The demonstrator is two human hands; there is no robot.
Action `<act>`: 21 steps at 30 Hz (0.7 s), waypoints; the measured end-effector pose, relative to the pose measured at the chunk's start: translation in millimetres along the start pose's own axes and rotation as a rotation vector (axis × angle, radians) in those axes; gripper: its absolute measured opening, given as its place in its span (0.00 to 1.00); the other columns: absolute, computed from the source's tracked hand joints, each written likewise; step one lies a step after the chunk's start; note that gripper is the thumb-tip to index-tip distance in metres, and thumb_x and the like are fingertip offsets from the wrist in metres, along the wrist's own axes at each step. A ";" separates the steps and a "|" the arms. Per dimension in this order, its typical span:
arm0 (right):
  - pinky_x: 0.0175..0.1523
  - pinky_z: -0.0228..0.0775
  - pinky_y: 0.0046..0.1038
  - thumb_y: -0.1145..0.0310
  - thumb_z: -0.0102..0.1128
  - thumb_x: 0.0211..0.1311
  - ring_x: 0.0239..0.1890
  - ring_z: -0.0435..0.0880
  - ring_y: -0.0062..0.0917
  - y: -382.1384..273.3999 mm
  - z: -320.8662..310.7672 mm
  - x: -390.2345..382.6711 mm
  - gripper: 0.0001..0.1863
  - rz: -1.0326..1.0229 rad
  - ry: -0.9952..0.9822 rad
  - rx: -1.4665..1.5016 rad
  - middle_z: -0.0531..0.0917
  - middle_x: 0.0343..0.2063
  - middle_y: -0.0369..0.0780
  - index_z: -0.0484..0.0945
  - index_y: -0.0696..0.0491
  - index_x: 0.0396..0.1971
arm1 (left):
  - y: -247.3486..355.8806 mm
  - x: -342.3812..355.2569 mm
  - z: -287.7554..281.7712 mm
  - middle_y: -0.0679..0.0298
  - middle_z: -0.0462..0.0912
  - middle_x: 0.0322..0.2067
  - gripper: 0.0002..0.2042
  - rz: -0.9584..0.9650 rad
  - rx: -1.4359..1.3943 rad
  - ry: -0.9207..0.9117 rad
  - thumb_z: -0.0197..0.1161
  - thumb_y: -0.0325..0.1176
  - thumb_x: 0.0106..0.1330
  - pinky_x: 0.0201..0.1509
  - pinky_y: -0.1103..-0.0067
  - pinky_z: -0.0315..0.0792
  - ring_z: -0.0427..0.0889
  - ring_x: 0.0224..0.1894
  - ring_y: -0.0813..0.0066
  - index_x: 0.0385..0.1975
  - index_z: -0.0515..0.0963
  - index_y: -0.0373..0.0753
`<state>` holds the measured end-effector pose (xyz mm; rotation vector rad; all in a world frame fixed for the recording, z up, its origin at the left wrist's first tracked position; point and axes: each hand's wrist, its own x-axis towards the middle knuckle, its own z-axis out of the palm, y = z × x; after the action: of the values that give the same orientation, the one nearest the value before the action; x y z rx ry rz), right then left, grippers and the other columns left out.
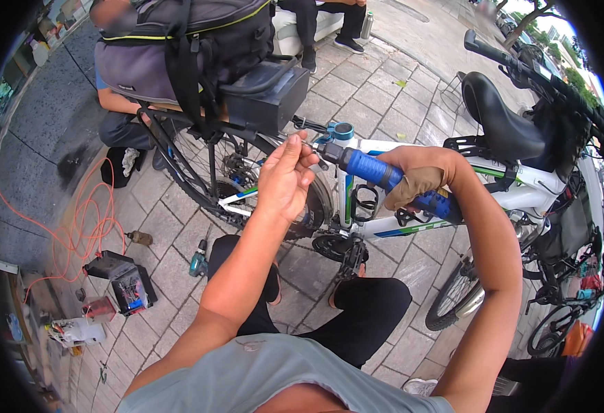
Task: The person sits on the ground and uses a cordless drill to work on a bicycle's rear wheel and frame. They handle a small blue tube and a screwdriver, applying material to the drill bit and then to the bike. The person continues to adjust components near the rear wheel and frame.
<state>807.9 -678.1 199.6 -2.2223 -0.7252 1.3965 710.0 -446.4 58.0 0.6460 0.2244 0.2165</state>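
My right hand [422, 175] is wrapped round a blue handheld power tool [371, 168] with a black nose, held level over a bicycle frame. Something tan, perhaps a glove or a cloth, covers part of that hand. At the tool's tip, my left hand [287, 172] has its thumb and forefinger pinched together; what lies between them is too small to make out. Below both hands stands the white bicycle [402, 224] with green and blue stripes. A blue round fitting [343, 129] tops its upright tube, just beyond the tool's nose.
A black box [267, 96] and large bag [226, 41] sit over the rear wheel. On the paving at left lie a green drill [199, 259], an open toolbox [124, 281] and a coiled orange hose [88, 213]. A black saddle [498, 113] stands at right. Two people sit nearby.
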 end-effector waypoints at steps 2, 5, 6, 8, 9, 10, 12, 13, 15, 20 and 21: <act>0.27 0.80 0.26 0.69 0.76 0.50 0.22 0.84 0.21 1.8 -3.0 2.2 0.26 -0.011 0.013 0.009 0.85 0.29 0.39 0.77 0.58 0.50 | -0.9 0.7 -0.8 0.64 0.83 0.37 0.15 0.000 -0.011 -0.022 0.60 0.39 0.80 0.33 0.81 0.74 0.85 0.40 0.73 0.54 0.78 0.34; 0.31 0.79 0.29 0.70 0.74 0.49 0.24 0.83 0.23 -3.2 5.6 -0.8 0.23 0.005 0.086 -0.057 0.83 0.27 0.37 0.78 0.56 0.47 | -3.6 -2.0 -5.0 0.59 0.82 0.43 0.14 0.048 -0.092 0.008 0.59 0.38 0.80 0.50 0.74 0.80 0.85 0.47 0.67 0.52 0.77 0.31; 0.32 0.79 0.29 0.68 0.74 0.48 0.24 0.83 0.24 -0.2 5.9 2.6 0.23 -0.048 0.119 -0.131 0.83 0.27 0.37 0.78 0.55 0.45 | -5.1 -2.8 -6.4 0.57 0.82 0.45 0.14 0.070 -0.130 0.028 0.59 0.37 0.80 0.57 0.71 0.82 0.84 0.50 0.64 0.52 0.77 0.31; 0.35 0.78 0.31 0.65 0.73 0.47 0.25 0.82 0.25 6.3 6.3 7.4 0.22 -0.155 0.198 -0.277 0.82 0.26 0.37 0.78 0.55 0.43 | -5.5 0.1 -11.2 0.54 0.82 0.50 0.13 0.095 -0.190 0.007 0.57 0.35 0.80 0.70 0.64 0.76 0.82 0.58 0.59 0.51 0.77 0.30; 0.37 0.77 0.32 0.62 0.72 0.45 0.26 0.81 0.26 5.6 8.7 5.4 0.22 -0.088 0.210 -0.236 0.82 0.25 0.37 0.78 0.54 0.40 | -5.5 0.3 -11.6 0.54 0.82 0.51 0.13 0.099 -0.202 -0.014 0.57 0.35 0.80 0.71 0.64 0.75 0.82 0.59 0.58 0.51 0.77 0.30; 0.38 0.77 0.31 0.62 0.72 0.46 0.28 0.82 0.26 1.8 9.4 3.9 0.24 -0.069 0.208 -0.253 0.83 0.27 0.38 0.79 0.55 0.44 | -4.2 0.5 -12.1 0.53 0.82 0.52 0.12 0.106 -0.209 -0.032 0.56 0.34 0.80 0.71 0.64 0.75 0.81 0.61 0.57 0.51 0.77 0.30; 0.40 0.78 0.31 0.63 0.73 0.47 0.30 0.84 0.25 -2.7 10.5 0.7 0.29 -0.029 0.203 -0.287 0.85 0.30 0.40 0.80 0.55 0.52 | -1.7 3.3 -10.8 0.53 0.82 0.53 0.12 0.084 -0.237 -0.047 0.56 0.33 0.80 0.72 0.64 0.74 0.80 0.63 0.56 0.51 0.77 0.30; 0.40 0.78 0.31 0.63 0.73 0.47 0.31 0.84 0.26 -2.4 11.9 -0.5 0.28 -0.040 0.215 -0.289 0.85 0.30 0.40 0.80 0.55 0.51 | 0.4 4.5 -9.4 0.53 0.82 0.54 0.11 0.073 -0.248 -0.057 0.56 0.33 0.80 0.73 0.64 0.73 0.80 0.63 0.55 0.51 0.77 0.30; 0.41 0.78 0.32 0.62 0.73 0.47 0.32 0.85 0.28 -1.2 15.2 -3.1 0.27 -0.061 0.240 -0.293 0.85 0.30 0.41 0.80 0.55 0.50 | 2.4 5.2 -8.5 0.53 0.82 0.54 0.12 0.048 -0.270 -0.053 0.55 0.33 0.80 0.73 0.64 0.73 0.80 0.64 0.55 0.51 0.76 0.30; 0.43 0.77 0.34 0.62 0.72 0.47 0.33 0.85 0.33 1.2 21.1 -6.4 0.27 -0.052 0.281 -0.313 0.85 0.30 0.44 0.80 0.55 0.48 | 3.6 8.0 -2.6 0.55 0.83 0.53 0.12 0.071 -0.288 -0.020 0.58 0.35 0.80 0.73 0.61 0.73 0.82 0.62 0.57 0.52 0.77 0.31; 0.43 0.77 0.34 0.62 0.72 0.46 0.33 0.86 0.33 4.0 21.7 -5.3 0.26 -0.069 0.291 -0.319 0.85 0.30 0.44 0.80 0.55 0.48 | 5.3 7.5 0.6 0.55 0.83 0.53 0.13 0.072 -0.301 -0.005 0.59 0.36 0.79 0.73 0.61 0.74 0.82 0.62 0.57 0.52 0.77 0.31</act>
<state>787.1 -683.1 192.0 -2.5422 -0.9619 0.9472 716.6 -440.6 60.7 0.3565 0.1596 0.3108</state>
